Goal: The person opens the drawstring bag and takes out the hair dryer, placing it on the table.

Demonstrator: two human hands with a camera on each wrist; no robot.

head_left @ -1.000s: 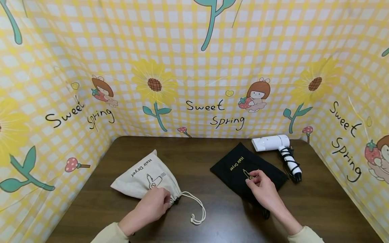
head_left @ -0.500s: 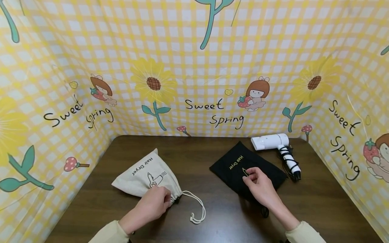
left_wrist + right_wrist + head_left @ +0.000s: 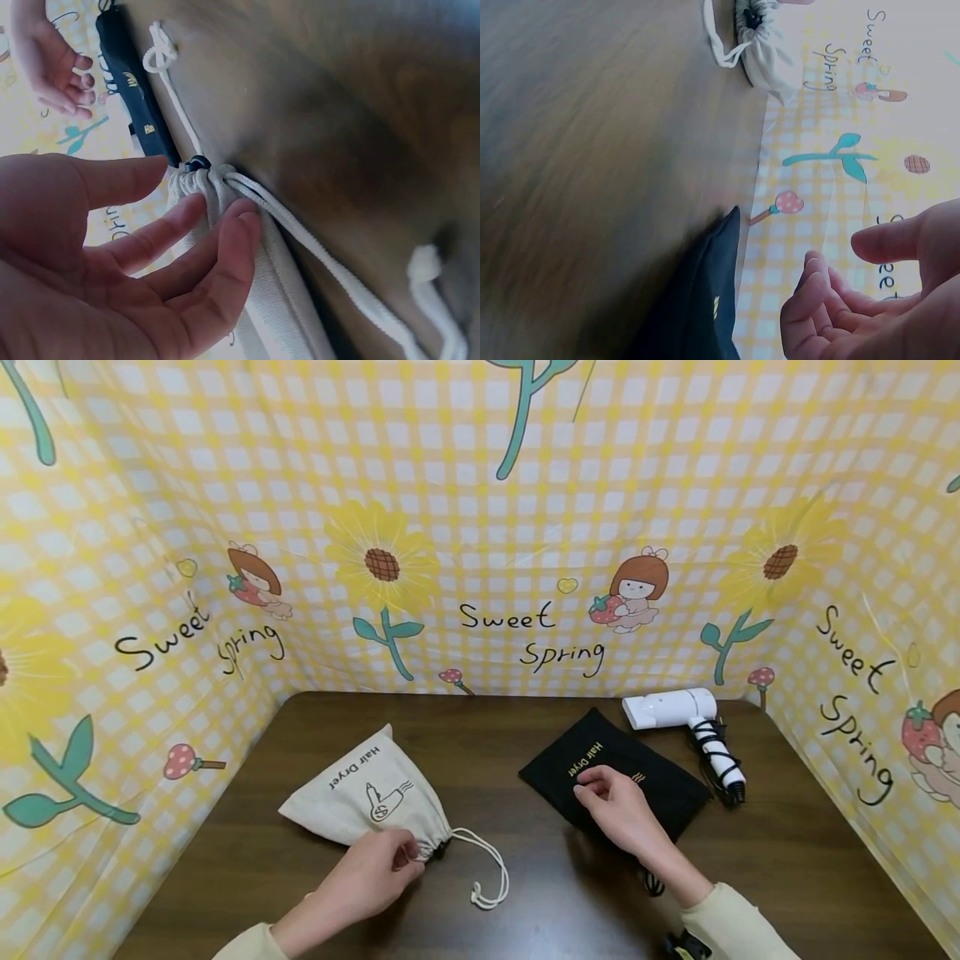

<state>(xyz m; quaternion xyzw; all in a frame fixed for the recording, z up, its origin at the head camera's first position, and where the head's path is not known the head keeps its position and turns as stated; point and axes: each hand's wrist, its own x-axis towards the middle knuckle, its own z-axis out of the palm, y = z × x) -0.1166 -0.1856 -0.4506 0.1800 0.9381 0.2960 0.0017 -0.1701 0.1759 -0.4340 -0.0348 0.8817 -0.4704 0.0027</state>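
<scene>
A beige drawstring bag [image 3: 360, 793] printed "Hair Dryer" lies on the left, its neck gathered at a black toggle [image 3: 196, 163]. My left hand [image 3: 367, 872] is at that neck; in the left wrist view the thumb stands apart from the loosely bent fingers, whose tips [image 3: 241, 208] are right at the gathered cloth. To the right lies a black "Hair Dryer" pouch [image 3: 596, 731]. Over it hovers my right hand [image 3: 622, 814], fingers relaxed and nothing between them; the right wrist view shows its thumb and fingers apart.
A white hair dryer [image 3: 671, 708], black cord wrapped round its handle, lies at the back right beside the pouch. White cord [image 3: 504, 877] trails from the beige bag. Yellow checked cloth [image 3: 480, 543] walls the brown table [image 3: 450, 727] at the back and sides.
My right hand has moved left across the black pouch. The left hand has loosened and drawn slightly back, uncovering more of the beige bag's print.
</scene>
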